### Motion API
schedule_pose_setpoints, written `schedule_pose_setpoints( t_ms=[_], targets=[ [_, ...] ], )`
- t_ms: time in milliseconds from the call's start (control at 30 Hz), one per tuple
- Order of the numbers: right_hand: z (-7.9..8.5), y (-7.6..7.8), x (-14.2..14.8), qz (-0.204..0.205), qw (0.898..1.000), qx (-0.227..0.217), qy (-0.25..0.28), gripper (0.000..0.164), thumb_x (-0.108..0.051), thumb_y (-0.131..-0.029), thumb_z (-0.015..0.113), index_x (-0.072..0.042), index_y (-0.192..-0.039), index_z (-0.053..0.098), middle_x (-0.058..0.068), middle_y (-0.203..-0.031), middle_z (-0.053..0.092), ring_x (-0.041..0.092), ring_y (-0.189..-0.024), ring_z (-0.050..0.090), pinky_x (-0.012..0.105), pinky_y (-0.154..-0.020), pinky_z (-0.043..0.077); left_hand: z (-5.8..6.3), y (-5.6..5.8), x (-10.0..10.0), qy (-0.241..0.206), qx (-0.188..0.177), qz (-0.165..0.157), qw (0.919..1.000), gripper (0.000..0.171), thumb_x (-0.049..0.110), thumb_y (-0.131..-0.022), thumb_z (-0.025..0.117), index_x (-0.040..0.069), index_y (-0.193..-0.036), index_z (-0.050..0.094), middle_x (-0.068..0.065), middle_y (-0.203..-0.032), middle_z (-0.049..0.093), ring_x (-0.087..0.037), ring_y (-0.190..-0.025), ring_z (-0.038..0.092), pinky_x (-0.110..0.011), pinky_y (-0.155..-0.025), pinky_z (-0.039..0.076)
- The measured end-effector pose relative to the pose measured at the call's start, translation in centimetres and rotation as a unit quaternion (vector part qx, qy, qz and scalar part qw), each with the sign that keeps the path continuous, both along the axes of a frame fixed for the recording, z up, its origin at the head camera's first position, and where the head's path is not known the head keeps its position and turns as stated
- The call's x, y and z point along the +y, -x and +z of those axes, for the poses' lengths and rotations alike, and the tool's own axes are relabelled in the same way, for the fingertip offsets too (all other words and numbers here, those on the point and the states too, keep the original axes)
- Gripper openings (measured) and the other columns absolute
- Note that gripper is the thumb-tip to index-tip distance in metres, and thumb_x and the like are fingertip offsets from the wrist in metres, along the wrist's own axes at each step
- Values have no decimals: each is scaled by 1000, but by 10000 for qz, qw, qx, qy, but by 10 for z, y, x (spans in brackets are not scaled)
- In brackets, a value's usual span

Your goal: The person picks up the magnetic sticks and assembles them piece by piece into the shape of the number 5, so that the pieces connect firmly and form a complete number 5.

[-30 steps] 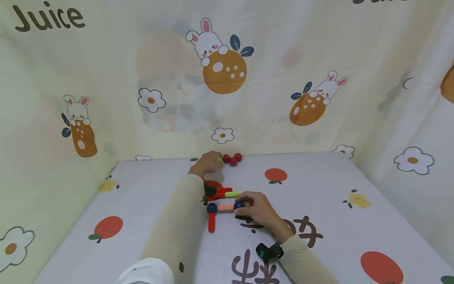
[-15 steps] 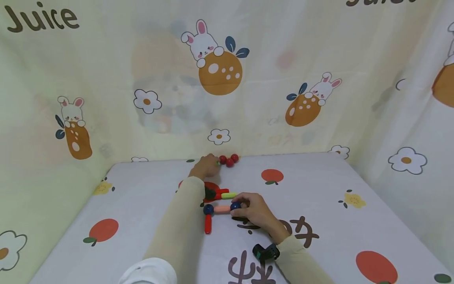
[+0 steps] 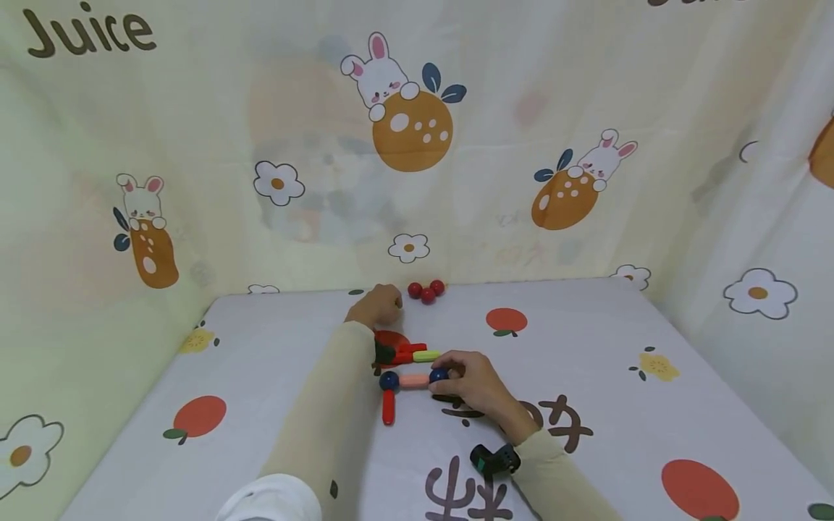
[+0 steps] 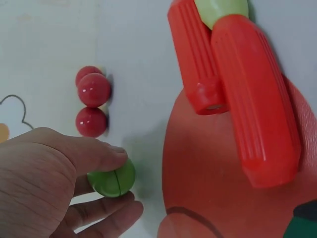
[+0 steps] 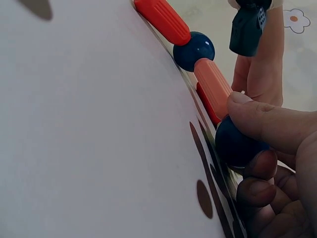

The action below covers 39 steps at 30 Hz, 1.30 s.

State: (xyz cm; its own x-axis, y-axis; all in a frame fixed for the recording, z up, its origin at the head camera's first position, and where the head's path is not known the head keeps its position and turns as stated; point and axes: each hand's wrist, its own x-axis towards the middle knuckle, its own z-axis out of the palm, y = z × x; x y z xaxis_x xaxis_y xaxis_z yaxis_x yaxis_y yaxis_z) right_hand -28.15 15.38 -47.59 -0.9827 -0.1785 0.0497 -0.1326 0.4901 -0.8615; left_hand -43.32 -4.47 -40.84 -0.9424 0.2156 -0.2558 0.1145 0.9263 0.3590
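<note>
At the back of the table my left hand [image 3: 379, 305] pinches a green ball [image 4: 116, 179] between thumb and fingers; the head view hides this ball behind the hand. Beside it sit three red balls [image 3: 427, 295], apart from the fingers. My right hand [image 3: 474, 380] grips a dark blue ball [image 5: 238, 144] at the right end of a pink magnetic stick [image 3: 413, 380]. The stick's other end meets a second blue ball [image 3: 389, 380], from which a red stick [image 3: 388, 407] points toward the near edge.
Behind that joined piece lie two loose red sticks [image 4: 257, 99] and a yellow-green stick [image 3: 426, 356], close together. A patterned cloth [image 3: 573, 325] with printed fruit covers the table, and a curtain [image 3: 495, 195] hangs at its back edge.
My left hand has drawn slightly left, away from the red balls, with the green ball now hidden from the head view. The right hand keeps its hold on the blue ball.
</note>
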Motion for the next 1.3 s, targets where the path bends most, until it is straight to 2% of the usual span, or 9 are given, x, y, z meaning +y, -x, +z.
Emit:
schedule_pose_setpoints(
  t_ms=[200, 367, 500, 667, 933, 1167, 1300],
  targets=[
    [-1, 1, 0, -51, 10000, 61, -57, 29, -21, -81, 87, -18, -108, 76, 3, -82, 57, 21, -84, 53, 32, -64, 43, 11, -8, -5, -229, 197, -118, 9995, 31, 12, -97, 66, 7, -127, 66, -9, -118, 64, -26, -102, 57, -42, -93, 53],
    [0, 2, 0, -19, 10000, 11, -95, 29, -22, -81, 87, -18, -108, 76, 3, -82, 57, 21, -83, 53, 31, -64, 43, 11, -9, -11, -432, 259, -98, 9987, 33, 14, -96, 67, 7, -128, 67, -7, -121, 64, -24, -104, 57, -39, -94, 53],
    [2, 4, 1, -91, 9998, 21, -150, 28, -22, -82, 87, -19, -107, 76, 3, -83, 57, 21, -83, 53, 32, -63, 43, 12, -8, -19, -845, 368, -155, 9956, 36, 16, -95, 69, 5, -130, 66, -8, -123, 64, -25, -106, 58, -40, -94, 54],
    [0, 4, 1, -70, 9998, 9, -165, 28, -23, -83, 86, -19, -108, 75, 4, -82, 55, 20, -82, 52, 31, -61, 41, 13, -9, -32, -1285, 557, -226, 9899, 36, 17, -93, 73, 3, -126, 68, -10, -116, 66, -25, -102, 61, -39, -90, 55],
    [-1, 3, -1, 3, 9999, 7, -109, 29, -22, -83, 85, -17, -109, 75, 4, -81, 55, 21, -82, 52, 29, -61, 42, 13, -30, -47, -2028, 626, -23, 9772, 33, 19, -91, 77, 8, -120, 68, -9, -112, 67, -26, -97, 66, -38, -85, 57],
    [-2, 5, 0, 2, 9999, 109, -118, 29, -21, -83, 86, -16, -109, 75, 4, -81, 55, 21, -82, 52, 29, -63, 41, 9, -46, -58, -2145, 601, 10, 9749, 37, 21, -87, 80, 8, -120, 70, -9, -113, 70, -26, -105, 65, -41, -90, 57],
    [-4, 5, -1, 55, 9999, 89, -101, 29, -22, -83, 86, -16, -109, 75, 3, -81, 55, 21, -81, 52, 30, -62, 42, 8, -57, -65, -2170, 658, -60, 9739, 38, 20, -85, 80, 7, -120, 72, -8, -110, 71, -25, -103, 66, -40, -88, 58]
  ],
)
